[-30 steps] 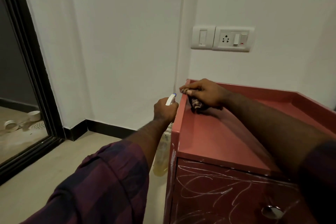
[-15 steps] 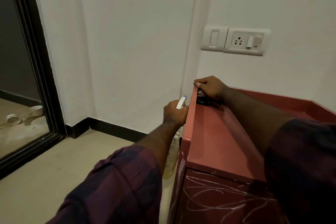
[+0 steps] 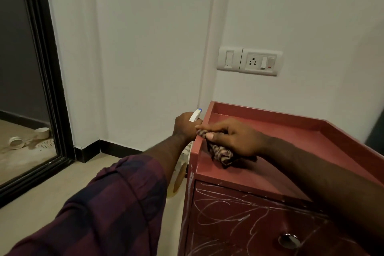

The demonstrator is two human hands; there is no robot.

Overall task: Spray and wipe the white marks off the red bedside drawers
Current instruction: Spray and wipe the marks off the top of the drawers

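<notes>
Carrier: red bedside drawers (image 3: 270,147), standing on the beige floor (image 3: 52,199) in the wall corner; the top is a shallow tray with a raised rim at left, back and right, and an open front edge. On the top, near the left rim: one crumpled patterned cloth (image 3: 221,153) resting on the surface, pinched by the right hand (image 3: 234,137); white marks (image 3: 228,212) cover the drawer front below. Floor past the dark door frame (image 3: 47,68): two white round containers (image 3: 15,142) beside a drain grate (image 3: 46,143).
</notes>
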